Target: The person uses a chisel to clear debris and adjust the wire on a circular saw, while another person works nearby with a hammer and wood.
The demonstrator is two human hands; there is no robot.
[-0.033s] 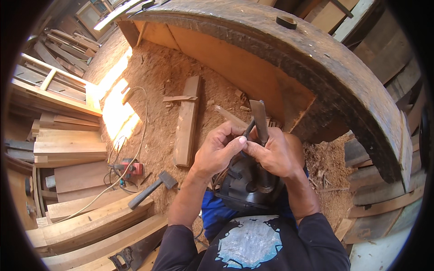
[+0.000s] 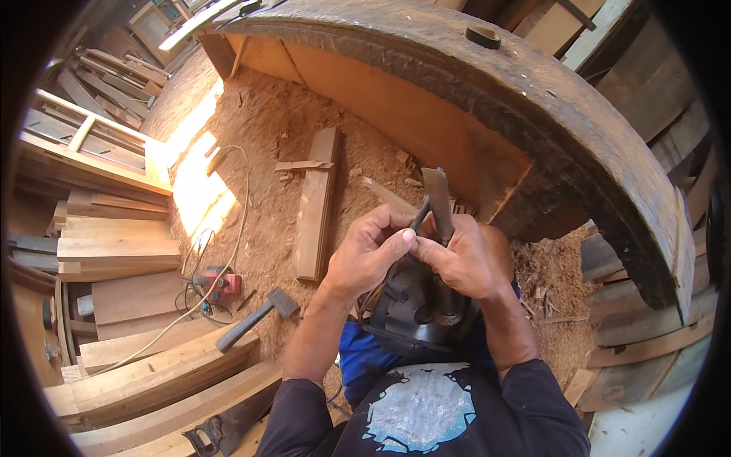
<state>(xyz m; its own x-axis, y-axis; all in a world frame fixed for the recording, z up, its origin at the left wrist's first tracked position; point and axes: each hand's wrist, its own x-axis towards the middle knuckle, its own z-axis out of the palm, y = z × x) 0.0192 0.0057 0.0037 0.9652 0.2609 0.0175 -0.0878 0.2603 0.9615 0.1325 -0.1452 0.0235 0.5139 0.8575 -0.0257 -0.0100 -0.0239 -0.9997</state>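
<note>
Both my hands meet in front of me above a black machine-like object point(image 2: 417, 316) that sits between my knees. In my left hand point(image 2: 375, 251) the thumb and fingers pinch a narrow dark strip point(image 2: 419, 213). My right hand point(image 2: 464, 259) is closed round a flat metal blade point(image 2: 436, 190) that stands upright with its broad end up. The strip leans close beside the blade; whether they touch, I cannot tell. My two thumbs come together at the strip's lower end, which the fingers hide.
A curved workbench point(image 2: 426, 27) arches across the far side and right. Planks point(image 2: 314, 213) lie on the sawdust-covered floor. To the left are a hammer point(image 2: 259, 318), a red power tool point(image 2: 223, 282) with a cord, a handsaw point(image 2: 217, 434) and stacked timber point(image 2: 118, 240).
</note>
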